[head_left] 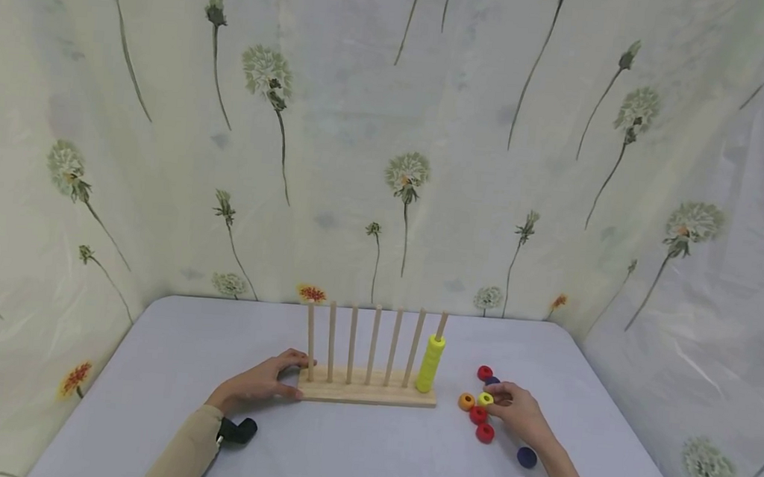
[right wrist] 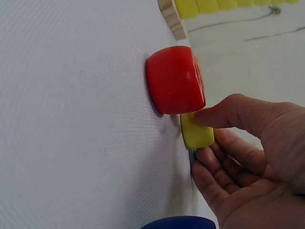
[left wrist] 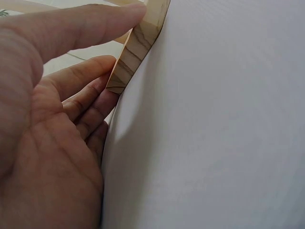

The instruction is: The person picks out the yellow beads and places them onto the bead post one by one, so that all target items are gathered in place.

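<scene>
A wooden peg rack [head_left: 366, 395] with a row of upright pegs stands mid-table in the head view. Yellow beads [head_left: 429, 366] are stacked on its rightmost peg, whose tip shows above them. My left hand [head_left: 259, 381] holds the rack's left end, thumb at the front and fingers behind, as the left wrist view also shows. On the right, my right hand [head_left: 521, 414] pinches a loose yellow bead [right wrist: 197, 131] between thumb and fingers, low at the tabletop. A red bead [right wrist: 174, 80] sits right beside it in the right wrist view.
Around the right hand lie an orange bead [head_left: 466, 402], several red beads [head_left: 485, 433] and a dark blue bead [head_left: 492, 381]. Another dark blue bead [head_left: 527, 457] lies nearer, below the right wrist. A flower-printed curtain [head_left: 335, 152] hangs behind the white table [head_left: 364, 462].
</scene>
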Action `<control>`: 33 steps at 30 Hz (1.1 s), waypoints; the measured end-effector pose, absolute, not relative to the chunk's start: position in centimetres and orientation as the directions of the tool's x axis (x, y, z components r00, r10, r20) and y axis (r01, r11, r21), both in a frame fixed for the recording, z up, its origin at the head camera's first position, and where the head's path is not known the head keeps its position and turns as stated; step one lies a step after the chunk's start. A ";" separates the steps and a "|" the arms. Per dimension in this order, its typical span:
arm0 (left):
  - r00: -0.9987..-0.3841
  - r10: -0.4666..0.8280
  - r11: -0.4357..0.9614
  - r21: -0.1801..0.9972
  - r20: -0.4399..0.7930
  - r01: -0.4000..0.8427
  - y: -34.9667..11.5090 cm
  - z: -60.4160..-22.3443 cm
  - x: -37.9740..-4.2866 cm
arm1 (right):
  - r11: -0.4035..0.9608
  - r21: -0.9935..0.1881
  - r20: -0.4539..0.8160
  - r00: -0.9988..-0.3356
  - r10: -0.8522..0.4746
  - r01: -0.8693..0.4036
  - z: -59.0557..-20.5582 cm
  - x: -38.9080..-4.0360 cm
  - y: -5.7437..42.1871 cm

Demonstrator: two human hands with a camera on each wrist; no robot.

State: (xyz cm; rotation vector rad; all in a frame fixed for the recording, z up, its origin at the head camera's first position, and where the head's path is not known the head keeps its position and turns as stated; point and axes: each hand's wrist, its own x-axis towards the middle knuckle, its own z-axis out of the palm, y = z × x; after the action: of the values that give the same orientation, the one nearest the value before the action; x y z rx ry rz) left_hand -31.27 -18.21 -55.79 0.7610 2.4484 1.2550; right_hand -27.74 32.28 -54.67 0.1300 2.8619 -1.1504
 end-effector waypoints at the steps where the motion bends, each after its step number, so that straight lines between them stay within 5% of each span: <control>1: -0.821 0.571 0.481 0.817 -0.014 0.320 -18.2 -55.8 -31.2 | 0.719 -0.688 -0.083 -0.995 0.059 0.100 -54.7 -27.8 32.3; 33: -0.830 0.557 0.471 0.835 -0.029 0.286 -18.1 -55.9 -31.2 | 0.695 -0.718 0.031 -0.998 0.059 0.019 -54.7 -28.3 33.9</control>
State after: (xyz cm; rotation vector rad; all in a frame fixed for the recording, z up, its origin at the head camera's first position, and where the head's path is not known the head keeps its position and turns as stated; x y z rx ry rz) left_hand -31.23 -18.12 -55.86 0.7169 2.4250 1.2920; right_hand -28.31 33.89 -54.72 0.0680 2.9398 -1.2449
